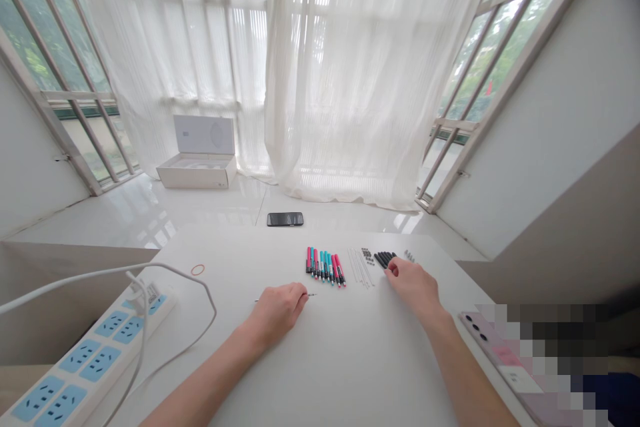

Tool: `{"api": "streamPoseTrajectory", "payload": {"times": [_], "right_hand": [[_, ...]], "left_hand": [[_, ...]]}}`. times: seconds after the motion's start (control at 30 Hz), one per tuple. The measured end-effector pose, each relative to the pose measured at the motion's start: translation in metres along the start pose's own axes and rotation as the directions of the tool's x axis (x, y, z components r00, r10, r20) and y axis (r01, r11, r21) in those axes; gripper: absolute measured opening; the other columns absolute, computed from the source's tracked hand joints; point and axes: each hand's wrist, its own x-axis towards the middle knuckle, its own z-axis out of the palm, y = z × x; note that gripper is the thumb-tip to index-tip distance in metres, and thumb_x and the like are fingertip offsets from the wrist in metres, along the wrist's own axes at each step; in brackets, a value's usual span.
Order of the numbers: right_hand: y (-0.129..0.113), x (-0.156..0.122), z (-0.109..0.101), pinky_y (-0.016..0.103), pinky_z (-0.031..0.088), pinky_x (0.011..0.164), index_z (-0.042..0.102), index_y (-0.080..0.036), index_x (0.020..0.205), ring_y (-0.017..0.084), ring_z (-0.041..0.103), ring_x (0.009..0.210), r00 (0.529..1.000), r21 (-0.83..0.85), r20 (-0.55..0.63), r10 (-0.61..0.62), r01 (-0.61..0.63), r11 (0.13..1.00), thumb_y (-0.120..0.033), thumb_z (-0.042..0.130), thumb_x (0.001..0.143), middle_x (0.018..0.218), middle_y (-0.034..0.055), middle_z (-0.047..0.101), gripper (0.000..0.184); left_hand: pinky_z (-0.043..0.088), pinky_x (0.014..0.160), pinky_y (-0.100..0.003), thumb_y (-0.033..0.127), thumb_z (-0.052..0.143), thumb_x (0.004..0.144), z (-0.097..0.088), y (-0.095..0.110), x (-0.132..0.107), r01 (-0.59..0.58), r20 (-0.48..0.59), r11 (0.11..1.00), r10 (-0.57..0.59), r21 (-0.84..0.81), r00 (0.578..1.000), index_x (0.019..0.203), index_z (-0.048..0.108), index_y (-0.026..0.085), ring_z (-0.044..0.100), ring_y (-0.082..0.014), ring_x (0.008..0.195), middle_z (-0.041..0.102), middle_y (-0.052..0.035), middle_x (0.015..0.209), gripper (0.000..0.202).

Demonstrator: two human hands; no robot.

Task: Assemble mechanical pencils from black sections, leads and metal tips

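My left hand (281,309) rests low over the white table, its fingers closed round a thin pen refill (313,295) whose tip pokes out on the right. The refill's other end shows left of the knuckles. At the right, my right hand (411,283) pinches at the near end of a row of black pen barrels (384,258); its fingertips partly hide the piece between them. Between the hands lie several pink and turquoise pen bodies (325,267), side by side. Next to them are several thin refills (359,267) and small metal springs (367,255).
Small clear or silver parts (409,255) lie beyond my right hand. A black phone (285,219) and an open white box (195,177) are farther back. At the left are a power strip (95,353), a looping cable (213,310) and a rubber band (198,269). A pink phone (505,353) lies right.
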Motion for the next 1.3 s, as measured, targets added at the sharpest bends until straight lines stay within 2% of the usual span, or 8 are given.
{"api": "streamPoseTrajectory", "payload": {"times": [0.13,0.27,0.37,0.47,0.77,0.93,1.03,1.3], "right_hand": [[-0.026,-0.012,-0.001,0.030,0.041,0.060,0.065,-0.024,0.079,0.019,0.059,0.066,0.953,0.263,-0.080,-0.294,0.304,0.915,-0.033,0.049,0.086,0.077,0.0038,0.068,0.019],[-0.070,-0.045,0.004,0.029,0.045,0.063,0.066,-0.025,0.089,0.016,0.058,0.066,0.757,0.511,-0.059,-0.650,0.583,0.632,-0.036,0.049,0.089,0.087,0.0040,0.067,0.020],[-0.092,-0.067,0.011,0.029,0.046,0.068,0.065,-0.026,0.101,0.017,0.062,0.078,0.642,0.520,-0.053,-0.765,0.671,0.528,-0.032,0.052,0.089,0.098,0.0051,0.067,0.019],[-0.099,-0.076,0.018,0.028,0.046,0.070,0.066,-0.025,0.098,0.017,0.062,0.080,0.610,0.474,-0.086,-0.788,0.721,0.506,-0.028,0.050,0.091,0.094,0.0049,0.068,0.017],[-0.087,-0.064,0.016,0.022,0.041,0.062,0.064,-0.023,0.086,0.012,0.060,0.068,0.656,0.336,-0.131,-0.743,0.735,0.589,-0.024,0.050,0.089,0.082,0.0007,0.066,0.014],[-0.045,-0.027,0.013,0.023,0.035,0.056,0.066,-0.023,0.086,0.013,0.059,0.068,0.880,0.095,-0.226,-0.419,0.448,0.889,-0.026,0.048,0.090,0.086,0.0017,0.066,0.019],[-0.025,-0.012,0.018,0.023,0.032,0.052,0.068,-0.023,0.086,0.011,0.057,0.063,0.951,-0.008,-0.155,-0.269,0.271,0.963,-0.025,0.048,0.090,0.088,0.0015,0.065,0.021],[-0.022,-0.006,0.026,0.024,0.034,0.053,0.068,-0.023,0.092,0.014,0.059,0.067,0.972,-0.014,-0.158,-0.172,0.172,0.985,-0.027,0.049,0.089,0.092,0.0036,0.065,0.020]], "left_hand": [[0.039,0.057,-0.025,0.027,0.033,0.098,-0.001,0.002,0.001,0.018,0.002,1.000,-0.018,0.008,1.000,0.086,0.052,0.021,0.060,-0.0156,0.064,0.066,-0.0009,0.079,0.023],[0.036,0.054,-0.025,0.032,0.035,0.098,-0.003,0.005,0.001,0.037,-0.008,0.998,-0.037,0.042,0.999,0.080,0.052,0.020,0.058,-0.0155,0.060,0.065,-0.0013,0.074,0.028],[0.034,0.053,-0.024,0.035,0.036,0.098,-0.003,0.005,0.001,0.032,-0.012,0.997,-0.032,0.063,0.999,0.078,0.053,0.020,0.057,-0.0147,0.058,0.065,-0.0012,0.072,0.030],[0.033,0.053,-0.023,0.035,0.038,0.097,-0.001,0.004,0.001,0.011,-0.007,0.996,-0.011,0.088,1.000,0.076,0.053,0.020,0.057,-0.0143,0.059,0.064,-0.0010,0.071,0.030],[0.036,0.055,-0.023,0.033,0.035,0.099,0.003,0.000,0.001,-0.006,-0.010,0.997,0.006,0.077,1.000,0.080,0.052,0.020,0.058,-0.0143,0.061,0.064,-0.0004,0.076,0.029],[0.040,0.058,-0.024,0.024,0.029,0.100,0.002,-0.004,0.001,-0.015,-0.031,0.998,0.017,0.057,0.999,0.096,0.053,0.021,0.059,-0.0147,0.064,0.064,-0.0014,0.087,0.025],[0.042,0.059,-0.025,0.019,0.030,0.097,0.003,-0.005,0.001,-0.032,-0.036,0.997,0.035,0.065,0.999,0.107,0.052,0.021,0.059,-0.0153,0.066,0.063,-0.0026,0.090,0.024],[0.042,0.059,-0.024,0.022,0.028,0.099,0.002,-0.002,-0.001,-0.074,-0.107,0.997,0.072,-0.019,0.992,0.103,0.051,0.020,0.062,-0.0156,0.067,0.067,-0.0010,0.082,0.023]]}}
